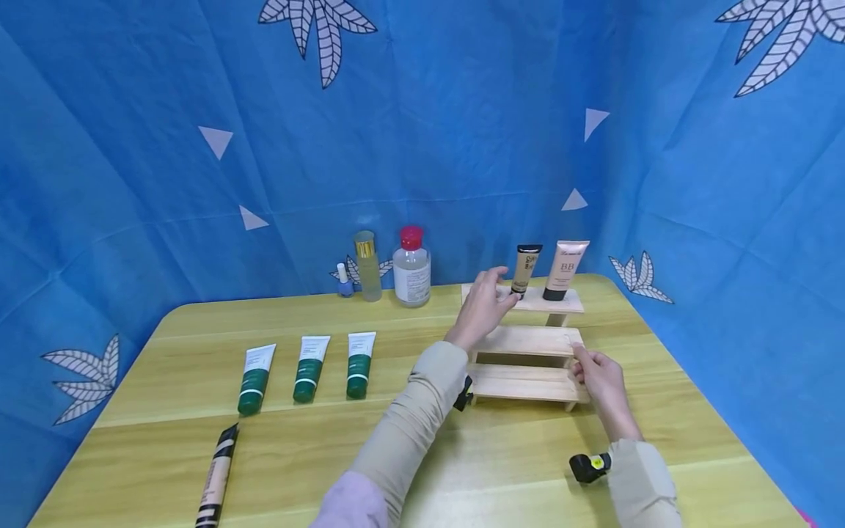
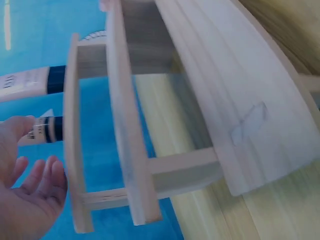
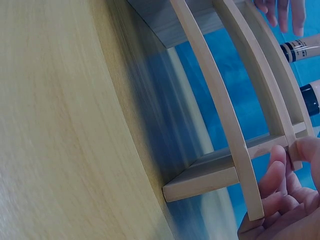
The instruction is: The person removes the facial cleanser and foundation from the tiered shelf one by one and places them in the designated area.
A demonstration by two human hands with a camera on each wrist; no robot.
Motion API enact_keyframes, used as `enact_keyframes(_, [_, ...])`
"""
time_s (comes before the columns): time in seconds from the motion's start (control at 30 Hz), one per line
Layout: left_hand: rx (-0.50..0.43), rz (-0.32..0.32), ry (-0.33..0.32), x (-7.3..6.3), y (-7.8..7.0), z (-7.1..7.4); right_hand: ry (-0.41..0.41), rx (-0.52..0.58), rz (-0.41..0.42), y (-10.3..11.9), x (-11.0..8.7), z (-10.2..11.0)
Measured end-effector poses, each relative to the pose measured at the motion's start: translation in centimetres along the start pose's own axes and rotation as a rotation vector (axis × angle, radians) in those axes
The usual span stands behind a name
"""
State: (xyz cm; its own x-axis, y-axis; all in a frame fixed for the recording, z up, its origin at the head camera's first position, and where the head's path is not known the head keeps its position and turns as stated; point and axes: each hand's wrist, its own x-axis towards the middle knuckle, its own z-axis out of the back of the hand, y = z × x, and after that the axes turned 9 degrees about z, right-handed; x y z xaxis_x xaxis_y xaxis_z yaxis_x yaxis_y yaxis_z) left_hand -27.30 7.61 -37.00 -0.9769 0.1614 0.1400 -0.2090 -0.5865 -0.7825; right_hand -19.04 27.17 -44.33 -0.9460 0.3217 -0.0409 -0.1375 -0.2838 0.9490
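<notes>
Hands: left (image 1: 484, 306) beside gold tube (image 1: 526, 268) | right (image 1: 602, 379) pinching wooden rack (image 1: 524, 339)

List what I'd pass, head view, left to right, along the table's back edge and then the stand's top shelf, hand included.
Small white-capped bottle → gold-capped bottle → red-capped bottle → left hand → small beige tube → pink BB tube

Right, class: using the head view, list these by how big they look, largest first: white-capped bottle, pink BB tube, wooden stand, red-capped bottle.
1. Wooden stand
2. Red-capped bottle
3. Pink BB tube
4. White-capped bottle
</notes>
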Motion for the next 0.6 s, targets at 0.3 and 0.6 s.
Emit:
enact_keyframes(0.3, [0.060,0.001,-0.032,0.7,-0.4,-1.1,-0.011,0.007,-0.002,0.4,0.0,-0.1])
enact_keyframes(0.6, [0.089,0.043,-0.065,1.1,-0.8,-1.6,-0.023,0.010,-0.003,0.3,-0.1,-0.1])
